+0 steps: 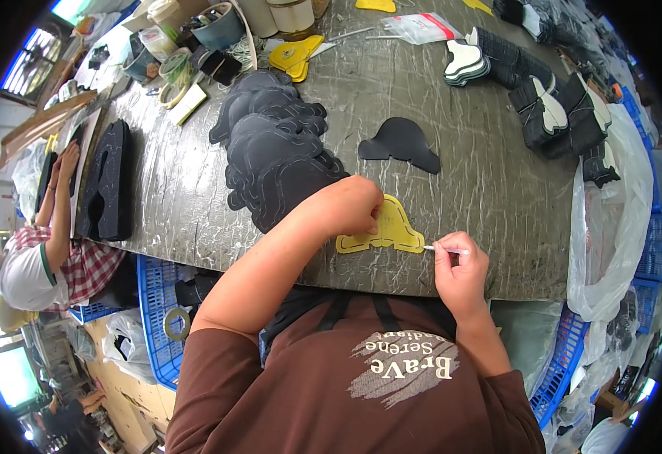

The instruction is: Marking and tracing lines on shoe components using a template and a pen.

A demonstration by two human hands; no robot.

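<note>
A yellow template (397,225) with slots along its edge lies at the front of the worktable. My left hand (353,207) reaches over its upper left part, fingers curled and pressing it down; some fingertips are hidden. In my right hand (461,271) is a slim white marking pen (431,247), pinched between thumb and fingers, with its tip at the template's lower right corner. Beyond the template rests a single black curved piece (400,143). Beside my left forearm spreads an overlapping heap of black pieces (278,163) with pale outlines drawn on them.
Stacks of black and white cut pieces (546,106) stand at the far right near a plastic bag (610,227). Another yellow template (296,57), tubs (217,29) and tape fill the back left. At the left, a co-worker (58,257) handles dark pieces. Blue crates (157,318) flank me.
</note>
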